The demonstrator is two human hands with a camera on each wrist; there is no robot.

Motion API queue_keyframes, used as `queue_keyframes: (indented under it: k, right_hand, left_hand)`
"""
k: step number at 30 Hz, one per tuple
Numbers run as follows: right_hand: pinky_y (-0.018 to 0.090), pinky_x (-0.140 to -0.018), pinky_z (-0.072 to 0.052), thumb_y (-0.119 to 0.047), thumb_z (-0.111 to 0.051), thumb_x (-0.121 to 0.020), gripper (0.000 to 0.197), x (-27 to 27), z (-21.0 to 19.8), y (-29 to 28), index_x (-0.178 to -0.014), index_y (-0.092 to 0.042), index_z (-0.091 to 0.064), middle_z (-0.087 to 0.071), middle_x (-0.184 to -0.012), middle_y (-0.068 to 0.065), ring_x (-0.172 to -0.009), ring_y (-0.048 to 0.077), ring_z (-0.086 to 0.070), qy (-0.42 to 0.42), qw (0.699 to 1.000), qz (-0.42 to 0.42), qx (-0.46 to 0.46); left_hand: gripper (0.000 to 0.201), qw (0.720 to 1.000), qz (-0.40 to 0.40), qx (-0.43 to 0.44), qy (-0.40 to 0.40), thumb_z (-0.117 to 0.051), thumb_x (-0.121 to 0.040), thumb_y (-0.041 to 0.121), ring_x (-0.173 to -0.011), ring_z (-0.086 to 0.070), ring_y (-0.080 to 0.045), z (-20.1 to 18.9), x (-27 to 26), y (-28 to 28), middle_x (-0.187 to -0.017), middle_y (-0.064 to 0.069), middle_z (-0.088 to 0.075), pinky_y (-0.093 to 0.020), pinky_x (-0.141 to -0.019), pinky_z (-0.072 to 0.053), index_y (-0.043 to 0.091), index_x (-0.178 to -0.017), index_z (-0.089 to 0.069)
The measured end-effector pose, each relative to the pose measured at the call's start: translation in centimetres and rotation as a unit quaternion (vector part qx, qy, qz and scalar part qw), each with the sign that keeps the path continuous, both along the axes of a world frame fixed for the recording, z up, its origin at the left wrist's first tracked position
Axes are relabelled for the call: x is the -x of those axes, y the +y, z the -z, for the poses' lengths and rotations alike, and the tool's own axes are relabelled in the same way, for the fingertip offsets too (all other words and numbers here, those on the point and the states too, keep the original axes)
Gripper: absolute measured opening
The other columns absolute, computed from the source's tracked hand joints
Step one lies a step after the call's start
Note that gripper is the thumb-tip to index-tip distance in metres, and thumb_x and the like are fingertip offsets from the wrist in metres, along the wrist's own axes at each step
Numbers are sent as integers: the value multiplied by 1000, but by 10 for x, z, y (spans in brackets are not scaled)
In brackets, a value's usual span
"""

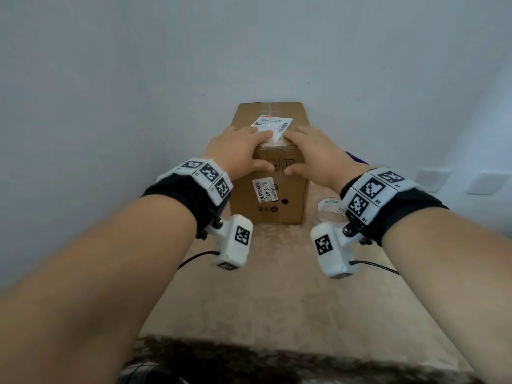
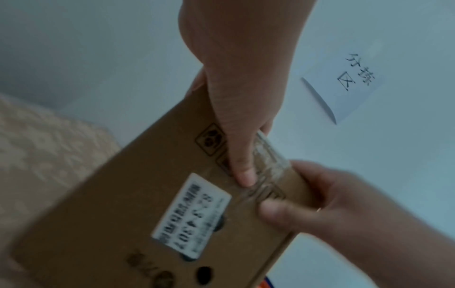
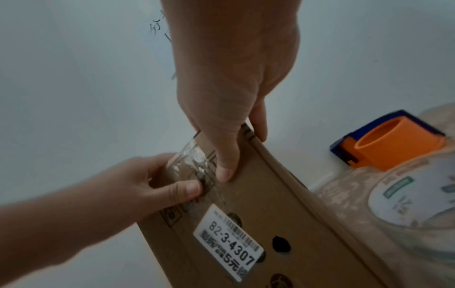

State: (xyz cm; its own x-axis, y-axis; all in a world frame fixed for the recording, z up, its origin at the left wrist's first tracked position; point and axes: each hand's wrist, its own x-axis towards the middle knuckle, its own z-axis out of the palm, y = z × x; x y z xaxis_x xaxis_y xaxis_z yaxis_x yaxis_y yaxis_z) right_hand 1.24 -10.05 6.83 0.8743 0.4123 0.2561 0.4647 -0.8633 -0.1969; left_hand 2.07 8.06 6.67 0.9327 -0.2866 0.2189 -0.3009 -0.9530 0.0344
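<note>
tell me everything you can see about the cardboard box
The cardboard box is brown, closed and upright on the beige cloth. A shipping label lies on top; a white sticker reading 82-3-4307 is on its front. Over the top front edge runs clear tape, which the left hand and right hand press, thumbs on the front.

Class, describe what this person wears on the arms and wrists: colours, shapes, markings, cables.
No gloves or sleeves on the left hand or right hand. Each wrist has a black strap topped by white blocks with black square-code markers; the right ones read R1, R2, R3. A white camera pod, also marked, sits under each, trailing a black cable.
</note>
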Motion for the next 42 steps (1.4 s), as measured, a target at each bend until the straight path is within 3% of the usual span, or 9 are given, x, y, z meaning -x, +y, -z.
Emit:
queue_keyframes:
  k: [7,13,18,21,23,26,29,35,42]
  right_hand:
    - [38,-100,-41,-28,-59,-89,38,5,-3,53,-121,-7,-60,-61,-123,10,-115,27,-53,-20,995,-94,-27]
    - [34,-93,-40,-26,-55,-92,28,5,4,81,-113,-9,-61,-61,-115,9,-108,26,-53,-36,993,-101,-51]
    - [37,-106,-34,-21,-57,-91,38,14,3,78,-127,-8,-54,-56,-130,11,-123,29,-47,-35,993,-87,-67]
    - [37,-103,-37,-17,-57,-89,37,18,-5,71,-126,-11,-54,-58,-125,9,-119,29,-50,-23,994,-90,-57]
    - [37,-104,-36,-15,-54,-91,39,22,-13,61,-130,-10,-51,-56,-130,11,-123,30,-48,-12,996,-68,-53]
    - [36,-111,-30,-15,-48,-95,49,28,-19,39,-142,-9,-38,-45,-144,13,-134,29,-39,13,999,-21,-32]
    - [33,-115,-24,-11,-45,-95,54,34,-17,10,-147,-9,-30,-36,-152,12,-141,26,-32,48,998,18,-30]
    - [31,-108,-33,-8,-44,-93,52,53,16,-52,-144,-10,-35,-43,-148,11,-135,26,-41,141,981,118,-57]
    - [29,-102,-35,-5,-43,-94,48,52,58,-110,-141,-7,-40,-45,-145,15,-131,28,-45,184,951,205,-141]
  left_hand:
    - [54,1000,3,-4,-15,-41,-89,59,-130,-43,-30,-4,18,69,-145,5,-47,-53,-102,-40,36,-138,-40]
    - [42,997,-10,70,-26,-32,-100,38,-102,-60,-27,-10,35,85,-116,-12,-67,-38,-85,-46,20,-128,-57]
    - [43,996,-30,73,-33,-29,-99,38,-104,-57,-27,-9,34,75,-115,-9,-66,-42,-90,-45,18,-123,-59]
    - [43,997,-51,38,-50,-24,-96,41,-99,-58,-27,-12,38,68,-102,-3,-66,-46,-95,-41,20,-102,-61]
    - [41,996,-60,32,-59,-27,-97,39,-103,-57,-28,-17,42,63,-105,-5,-66,-45,-96,-38,19,-104,-62]
    - [42,996,-53,28,-73,-32,-98,39,-116,-53,-28,-23,49,50,-125,-7,-62,-44,-101,-35,19,-124,-57]
    - [38,995,-9,45,-90,-36,-97,33,-119,-53,-26,-26,54,27,-126,-5,-62,-41,-103,-37,18,-122,-59]
    - [33,988,122,42,-79,-40,-96,27,-113,-54,-25,-4,55,-39,-119,-5,-64,-40,-97,-42,14,-117,-62]
    - [33,988,142,34,39,-42,-95,22,-121,-48,-26,50,42,-99,-129,-5,-58,-38,-98,-37,16,-125,-57]
